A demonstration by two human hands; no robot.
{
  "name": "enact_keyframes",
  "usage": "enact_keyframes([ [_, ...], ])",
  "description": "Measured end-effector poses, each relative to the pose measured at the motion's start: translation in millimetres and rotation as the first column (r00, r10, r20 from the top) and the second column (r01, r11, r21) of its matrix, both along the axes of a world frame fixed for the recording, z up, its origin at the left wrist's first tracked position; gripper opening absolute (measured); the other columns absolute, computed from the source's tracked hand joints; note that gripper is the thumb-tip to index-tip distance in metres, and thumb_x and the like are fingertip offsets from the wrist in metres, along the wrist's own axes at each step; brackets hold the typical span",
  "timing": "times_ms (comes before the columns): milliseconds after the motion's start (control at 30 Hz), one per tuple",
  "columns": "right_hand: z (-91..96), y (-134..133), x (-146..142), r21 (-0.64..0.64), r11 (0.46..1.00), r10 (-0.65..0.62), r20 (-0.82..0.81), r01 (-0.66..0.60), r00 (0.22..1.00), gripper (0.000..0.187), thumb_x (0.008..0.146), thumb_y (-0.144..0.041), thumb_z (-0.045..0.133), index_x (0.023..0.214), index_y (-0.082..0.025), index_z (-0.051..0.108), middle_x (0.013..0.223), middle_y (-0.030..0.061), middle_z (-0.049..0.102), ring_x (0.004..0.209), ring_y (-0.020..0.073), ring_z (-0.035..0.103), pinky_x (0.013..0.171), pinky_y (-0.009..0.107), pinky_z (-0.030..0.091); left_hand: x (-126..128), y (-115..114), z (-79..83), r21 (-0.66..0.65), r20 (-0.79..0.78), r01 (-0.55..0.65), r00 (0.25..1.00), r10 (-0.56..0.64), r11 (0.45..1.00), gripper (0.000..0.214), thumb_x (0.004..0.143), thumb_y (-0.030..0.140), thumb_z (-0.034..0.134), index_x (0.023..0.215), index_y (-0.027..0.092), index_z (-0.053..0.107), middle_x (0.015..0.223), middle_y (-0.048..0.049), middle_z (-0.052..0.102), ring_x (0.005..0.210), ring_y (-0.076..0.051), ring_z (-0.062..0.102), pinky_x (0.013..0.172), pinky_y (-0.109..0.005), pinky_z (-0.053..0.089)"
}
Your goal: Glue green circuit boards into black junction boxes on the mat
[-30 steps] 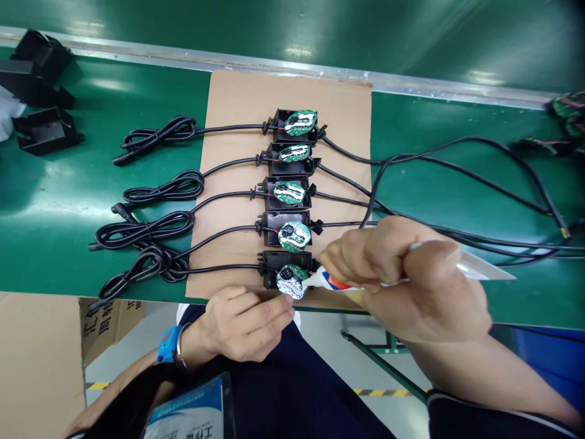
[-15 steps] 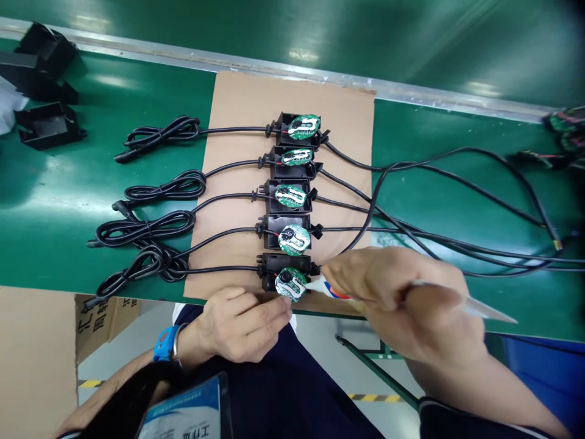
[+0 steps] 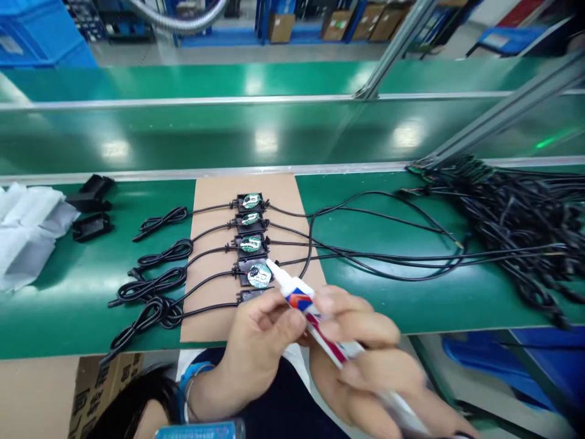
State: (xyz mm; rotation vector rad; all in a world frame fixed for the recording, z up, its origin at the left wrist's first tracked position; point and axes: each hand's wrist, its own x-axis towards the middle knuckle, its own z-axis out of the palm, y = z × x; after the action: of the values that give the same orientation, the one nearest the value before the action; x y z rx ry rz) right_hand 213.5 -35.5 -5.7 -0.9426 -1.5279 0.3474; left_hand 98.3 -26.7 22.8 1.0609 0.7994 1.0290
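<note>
My right hand [image 3: 370, 353] is wrapped round a white, blue and red glue tube [image 3: 315, 320], its pointed white nozzle aimed up and left. My left hand [image 3: 260, 341] is closed, thumb and fingers pinching the tube's side below the nozzle. Beyond the hands, open black plastic housings stand in a column, each with a round green circuit board carrying white paste. The nozzle tip appears close to the board [image 3: 259, 275] of the second-nearest housing; touching or not, I cannot tell. The nearest housing [image 3: 251, 296] is partly hidden by my left hand. A blurred whitish strip [image 3: 402, 411] shows at my right hand.
The housings rest on a cardboard sheet [image 3: 210, 213] on a green table. Coiled black cables [image 3: 158, 311] lie left, loose cables [image 3: 365, 253] right, and a big cable heap [image 3: 516, 238] far right. White wrapped packs [image 3: 27, 231] and empty black housings [image 3: 92, 227] are at left.
The view has tilted up, showing shelves behind. The glue tube has come away from the nearest board, nozzle now pointing upward. My left hand has left that board's edge and moved to the tube.
</note>
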Motion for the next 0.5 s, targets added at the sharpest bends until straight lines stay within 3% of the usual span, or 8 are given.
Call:
enact_keyframes([
  [67, 0.9, 3, 10, 0.165, 0.981, -0.093, -0.065, 0.103, 0.994, 0.038, 0.088, -0.063, 0.048, 0.085, -0.026, 0.056, 0.092, 0.0085, 0.063, 0.096, 0.0328, 0.065, 0.081, 0.057, 0.053, 8, 12, -0.1, -0.092, 0.026, -0.072, 0.997, 0.075, 0.993, 0.036, 0.085, 0.050, 0.072, 0.093, 0.016, 0.063, 0.080, -0.0040, 0.070, 0.063, -0.014, 0.066, 0.055, -0.024, 0.058],
  [133, 11.8, 3, 24, 0.133, 0.985, -0.122, 0.075, 0.111, 0.990, 0.029, 0.088, -0.044, 0.056, 0.106, -0.022, 0.060, 0.111, 0.0142, 0.064, 0.105, 0.0345, 0.064, 0.082, 0.056, 0.056, 13, 22, 0.8, -0.059, -0.044, -0.143, 0.989, 0.141, 0.988, 0.034, 0.081, 0.046, 0.076, 0.085, 0.016, 0.060, 0.072, -0.0007, 0.067, 0.057, -0.011, 0.064, 0.052, -0.022, 0.056],
  [233, 28.5, 4, 41, 0.114, 0.979, -0.197, 0.363, 0.166, 0.911, 0.045, 0.080, -0.017, 0.066, 0.125, -0.019, 0.057, 0.100, 0.0119, 0.070, 0.085, 0.0260, 0.069, 0.071, 0.041, 0.058, 17, 33, 3.2, 0.107, -0.213, -0.161, 0.960, 0.181, 0.981, 0.026, 0.083, 0.038, 0.074, 0.080, 0.017, 0.060, 0.070, -0.0005, 0.068, 0.058, -0.011, 0.065, 0.053, -0.020, 0.056],
  [333, 32.1, 25, 53, 0.190, 0.962, -0.267, 0.495, 0.197, 0.827, 0.045, 0.081, -0.015, 0.065, 0.126, -0.018, 0.058, 0.095, 0.0105, 0.073, 0.077, 0.0229, 0.068, 0.070, 0.036, 0.056, 17, 39, 3.5, 0.275, -0.336, -0.076, 0.927, 0.169, 0.958, 0.018, 0.089, 0.034, 0.068, 0.098, 0.018, 0.065, 0.087, -0.0040, 0.074, 0.072, -0.015, 0.071, 0.066, -0.026, 0.061],
  [367, 31.5, 41, 59, 0.159, 0.967, -0.254, 0.510, 0.200, 0.822, 0.041, 0.082, -0.018, 0.065, 0.123, -0.017, 0.061, 0.096, 0.0106, 0.074, 0.077, 0.0224, 0.068, 0.070, 0.035, 0.056, 16, 40, 3.2, 0.331, -0.369, -0.049, 0.912, 0.177, 0.942, 0.025, 0.089, 0.035, 0.068, 0.108, 0.019, 0.065, 0.098, -0.0060, 0.075, 0.080, -0.017, 0.073, 0.073, -0.029, 0.063],
  [433, 30.7, 87, 81, -0.023, 0.968, -0.205, 0.499, 0.249, 0.842, 0.032, 0.079, -0.023, 0.068, 0.110, -0.016, 0.067, 0.091, 0.0085, 0.073, 0.073, 0.0192, 0.067, 0.067, 0.030, 0.053, 9, 42, 2.8, 0.431, -0.445, -0.008, 0.868, 0.220, 0.902, 0.042, 0.089, 0.035, 0.068, 0.127, 0.021, 0.058, 0.117, -0.0095, 0.071, 0.097, -0.021, 0.072, 0.086, -0.035, 0.062],
  [500, 31.7, 143, 114, -0.274, 0.876, -0.261, 0.426, 0.398, 0.866, 0.023, 0.071, -0.023, 0.076, 0.090, -0.014, 0.068, 0.076, 0.0023, 0.069, 0.064, 0.0121, 0.061, 0.061, 0.023, 0.045, -4, 40, 3.4, 0.510, -0.519, 0.017, 0.803, 0.292, 0.860, 0.043, 0.091, 0.033, 0.067, 0.131, 0.022, 0.057, 0.123, -0.0097, 0.069, 0.105, -0.021, 0.069, 0.091, -0.036, 0.060],
])
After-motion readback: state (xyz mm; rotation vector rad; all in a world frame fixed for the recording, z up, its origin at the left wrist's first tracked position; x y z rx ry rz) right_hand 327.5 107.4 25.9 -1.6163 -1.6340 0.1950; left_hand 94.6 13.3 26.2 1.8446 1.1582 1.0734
